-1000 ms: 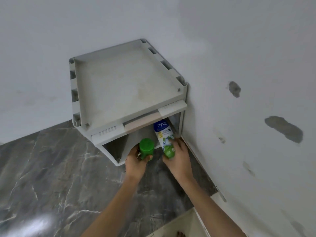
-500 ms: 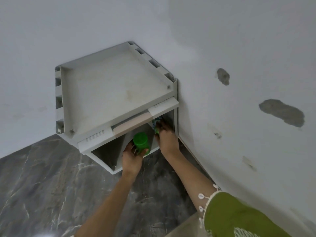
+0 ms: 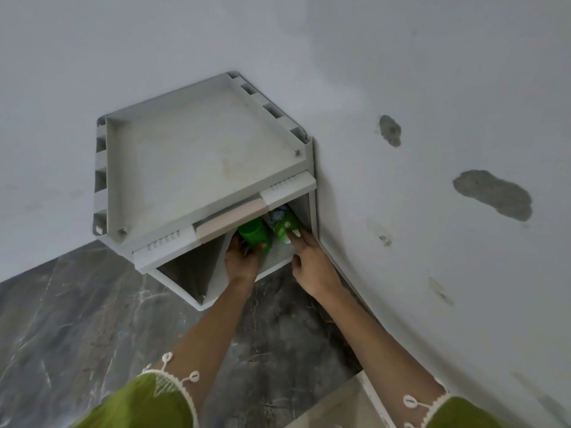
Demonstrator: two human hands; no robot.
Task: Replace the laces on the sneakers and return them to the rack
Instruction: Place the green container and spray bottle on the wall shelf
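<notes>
In the rack [image 3: 197, 156] opening, a green container [image 3: 254, 233] is gripped by the left hand [image 3: 244, 262], and a green-capped can [image 3: 285, 226], crowded against the rack's right side, is touched by the open, straight-fingered right hand [image 3: 313, 264].

Home interior, a room corner seen at floor level. White painted walls [image 3: 401, 72] show grey patches [image 3: 494, 194] where the paint has chipped. Dark marble-look floor tiles [image 3: 77, 319]. A grey plastic rack [image 3: 200, 156] sits tight in the corner; its lower compartment holds household containers, a green-capped can [image 3: 253, 231] and a green spray bottle [image 3: 285, 223]. Looks domestic, lived-in.
</notes>
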